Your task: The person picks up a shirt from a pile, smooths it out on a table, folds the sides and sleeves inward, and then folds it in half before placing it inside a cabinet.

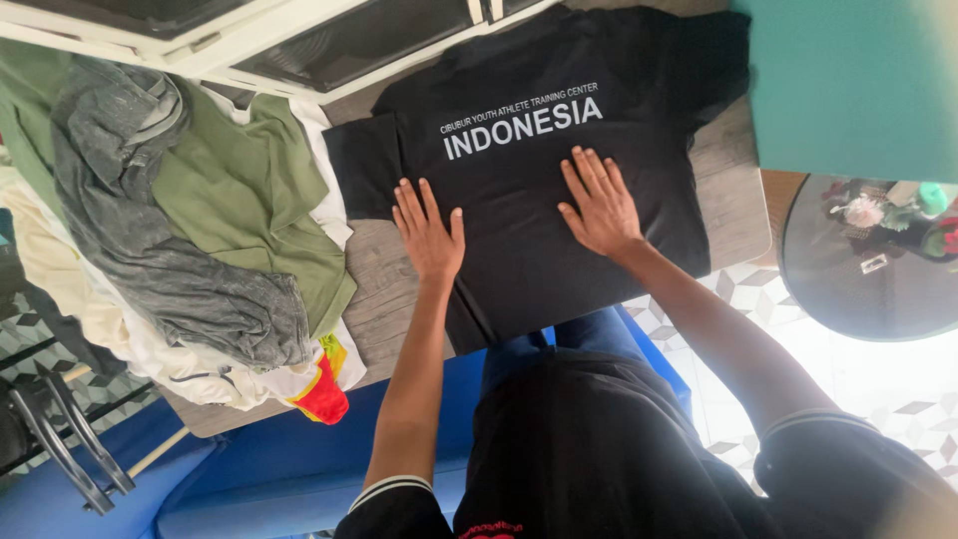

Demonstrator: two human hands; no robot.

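A black T-shirt (544,190) is lying spread flat on a wooden table (371,299), its white lettering facing up, one short sleeve sticking out to the left and the hem hanging just over the near edge. It is sitting at the centre of the table, right in front of the person, probably so both arms can reach it evenly.

The left hand (429,235) is pressing palm-down on the left part of the shirt, near the sleeve, fingers straight and slightly fanned, thumb out to the right. The right hand (601,205) is resting flat just below the lettering, fingers extended and close together, pointing to the far side. Neither hand is gripping or pinching any cloth; both are lying open on the fabric, which looks like a way of holding it flat and smooth.

To the left a pile of clothes (180,230) is heaped on the same table: a grey garment on top, a green one beneath, cream and red pieces at the near edge. It is lying apart from the shirt, with a strip of bare wood between them.
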